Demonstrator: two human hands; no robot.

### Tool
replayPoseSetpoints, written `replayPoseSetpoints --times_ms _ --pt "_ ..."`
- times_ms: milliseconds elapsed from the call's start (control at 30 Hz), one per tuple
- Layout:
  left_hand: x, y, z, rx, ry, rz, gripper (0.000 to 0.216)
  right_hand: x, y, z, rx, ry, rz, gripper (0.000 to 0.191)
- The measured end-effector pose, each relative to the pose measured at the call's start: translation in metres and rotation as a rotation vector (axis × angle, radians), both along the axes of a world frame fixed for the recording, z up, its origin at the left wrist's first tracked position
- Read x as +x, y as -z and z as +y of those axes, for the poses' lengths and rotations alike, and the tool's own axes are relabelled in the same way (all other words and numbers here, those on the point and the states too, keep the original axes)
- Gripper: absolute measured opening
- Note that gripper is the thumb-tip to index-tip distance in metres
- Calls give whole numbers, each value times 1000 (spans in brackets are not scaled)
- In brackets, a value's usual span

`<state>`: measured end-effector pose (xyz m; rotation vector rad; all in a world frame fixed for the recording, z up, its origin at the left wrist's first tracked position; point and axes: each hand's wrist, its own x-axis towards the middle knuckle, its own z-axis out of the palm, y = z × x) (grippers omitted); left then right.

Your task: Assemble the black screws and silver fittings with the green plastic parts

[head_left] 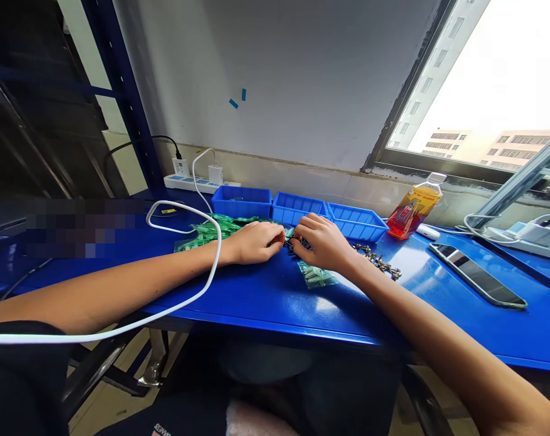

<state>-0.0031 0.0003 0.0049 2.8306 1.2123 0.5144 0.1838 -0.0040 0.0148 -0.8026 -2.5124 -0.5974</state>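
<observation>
- Left hand point(256, 242) and right hand point(322, 242) curl over small dark parts point(297, 246); whether they grip, I cannot tell.
- It looks like sorting; green bags point(209, 231) lie at nine o'clock.
- Next needs a tiny, careful pinch.

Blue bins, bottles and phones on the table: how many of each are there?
Blue bins: 3
Orange bottle: 1
Phone: 1
Total: 5

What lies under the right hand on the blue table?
A green packet sticks out from beneath the right hand; small dark parts show beside it. Whatever the palm covers is hidden.
</observation>
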Motion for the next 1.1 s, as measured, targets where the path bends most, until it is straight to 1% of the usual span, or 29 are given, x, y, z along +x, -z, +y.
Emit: replayPoseSetpoints --times_ms 500,700,800,967,1100 --pt "0 0 1 5 29 19 14 -2 1 0 -7 21 2 19" --pt "0 0 1 2 39 -5 24 -2 2 0 -23 16 -20 19" --pt "0 -1 0 2 42 -10 25 -3 1 -1 -31 21 -37 19" --pt "0 0 0 15 39 -56 26 -5 1 -3 -19 36 -43 19" --pt "-1 1 1 5 67 -116 27 -6 2 -4 15 41 -43 20"
